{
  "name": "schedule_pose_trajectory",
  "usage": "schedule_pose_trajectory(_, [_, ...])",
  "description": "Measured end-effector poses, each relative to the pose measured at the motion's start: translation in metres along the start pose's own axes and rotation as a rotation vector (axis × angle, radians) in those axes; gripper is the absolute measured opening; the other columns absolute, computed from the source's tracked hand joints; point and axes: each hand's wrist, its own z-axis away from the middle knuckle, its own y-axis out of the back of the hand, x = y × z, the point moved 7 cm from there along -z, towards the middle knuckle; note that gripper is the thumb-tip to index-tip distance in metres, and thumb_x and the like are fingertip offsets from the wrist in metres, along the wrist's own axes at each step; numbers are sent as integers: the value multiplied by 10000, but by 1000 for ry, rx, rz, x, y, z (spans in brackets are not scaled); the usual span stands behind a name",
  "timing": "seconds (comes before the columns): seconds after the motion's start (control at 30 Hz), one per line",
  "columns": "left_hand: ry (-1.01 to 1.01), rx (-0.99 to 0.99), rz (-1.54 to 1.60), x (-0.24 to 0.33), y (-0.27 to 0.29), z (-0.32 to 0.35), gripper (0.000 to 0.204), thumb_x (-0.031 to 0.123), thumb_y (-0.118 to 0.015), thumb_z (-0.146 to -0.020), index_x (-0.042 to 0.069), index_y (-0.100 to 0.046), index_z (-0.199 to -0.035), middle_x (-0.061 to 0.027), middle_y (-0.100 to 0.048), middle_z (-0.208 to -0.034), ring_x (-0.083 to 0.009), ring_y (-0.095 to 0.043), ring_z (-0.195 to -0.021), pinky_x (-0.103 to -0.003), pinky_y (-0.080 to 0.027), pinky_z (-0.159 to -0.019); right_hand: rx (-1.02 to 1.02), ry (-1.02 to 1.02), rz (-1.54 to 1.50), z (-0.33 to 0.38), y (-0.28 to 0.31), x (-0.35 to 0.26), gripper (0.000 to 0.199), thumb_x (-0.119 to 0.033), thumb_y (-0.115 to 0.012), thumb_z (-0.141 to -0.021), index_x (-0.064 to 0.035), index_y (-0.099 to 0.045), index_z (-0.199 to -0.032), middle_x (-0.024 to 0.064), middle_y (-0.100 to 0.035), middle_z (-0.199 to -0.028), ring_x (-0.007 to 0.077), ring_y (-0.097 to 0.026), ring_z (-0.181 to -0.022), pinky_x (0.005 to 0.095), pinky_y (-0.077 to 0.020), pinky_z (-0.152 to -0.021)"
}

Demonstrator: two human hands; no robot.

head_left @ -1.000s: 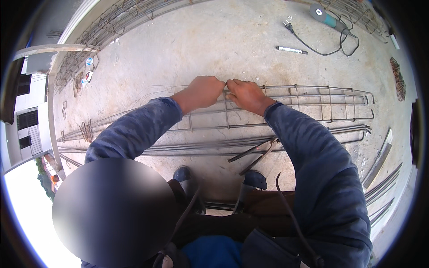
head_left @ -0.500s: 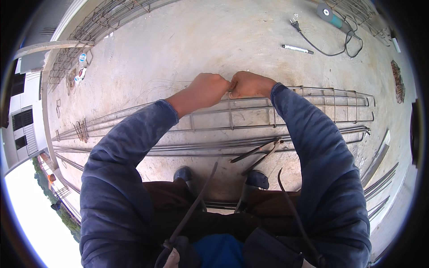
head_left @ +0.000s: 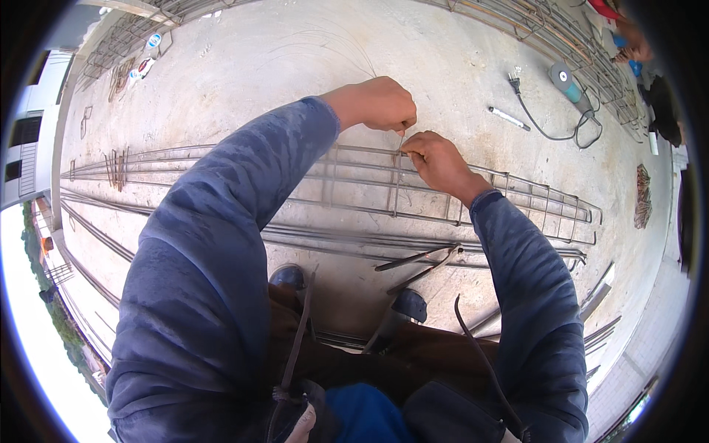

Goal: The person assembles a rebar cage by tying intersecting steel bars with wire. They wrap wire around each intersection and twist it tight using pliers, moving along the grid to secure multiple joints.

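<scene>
My left hand [head_left: 379, 103] is closed on a thin tie wire [head_left: 402, 137], held just above and beyond the near rebar cage [head_left: 395, 214]. Long loose strands of thin wire curve away over the concrete behind this hand. My right hand [head_left: 441, 161] pinches at the cage's far bar, where a cross stirrup meets it, and the short piece of wire runs up from there to the left hand. The fingertips partly hide the joint. Closer to my boots, a pair of pincers [head_left: 408, 261] with dark handles lies across several loose rebars [head_left: 332, 238].
An angle grinder [head_left: 573, 89] with its cord and a marker pen [head_left: 509, 118] lie at the right. Beyond them are more rebar cages [head_left: 532, 26] and another person's hand [head_left: 635, 43]. A bundle of rusty wire ties [head_left: 642, 196] sits at the far right.
My hands, together before, have moved apart, the left rising with wire stretched between them. The view has shifted, and another person's hand now shows at the upper right.
</scene>
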Motion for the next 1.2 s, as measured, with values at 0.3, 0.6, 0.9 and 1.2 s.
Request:
schedule_pose_trajectory(0.3, [-35,112,-243,-11,16,-13,174,382,-777,-878,221,-836,-849,26,-740,-808,-197,-670,-993,-422,-444,-971,-79,334,507,-14,25,-20,222,-77,-739,-911,-121,-789,-1122,81,-685,-1267,272,-678,-1129,422,-544,-1029])
schedule_pose_trajectory(0.6, [89,711,-199,-17,29,21,190,315,-803,-903,180,-824,-1035,2,-772,-1009,-207,-670,-1215,-473,-408,-1189,-263,368,568,-36,22,-10,130,-136,-681,-957,-178,-788,-1020,50,-708,-1074,253,-690,-1073,460,-492,-1068])
schedule_pose_trajectory(0.9, [421,294,560,17,-51,46,268,327,-779,-953,91,-811,-1077,-110,-823,-1025,-300,-788,-911,-411,-612,-885,-349,-9,338,-22,19,6,148,-169,-651,-1025,-123,-791,-1043,100,-696,-994,322,-706,-1021,472,-561,-892])
schedule_pose_trajectory(1.2, [352,369,482,19,-61,39,185,256,-739,-977,95,-825,-1009,-110,-820,-936,-296,-787,-862,-433,-599,-868,-245,0,462,9,14,-10,184,-54,-638,-940,-54,-774,-1064,128,-681,-1002,327,-719,-989,451,-611,-871])
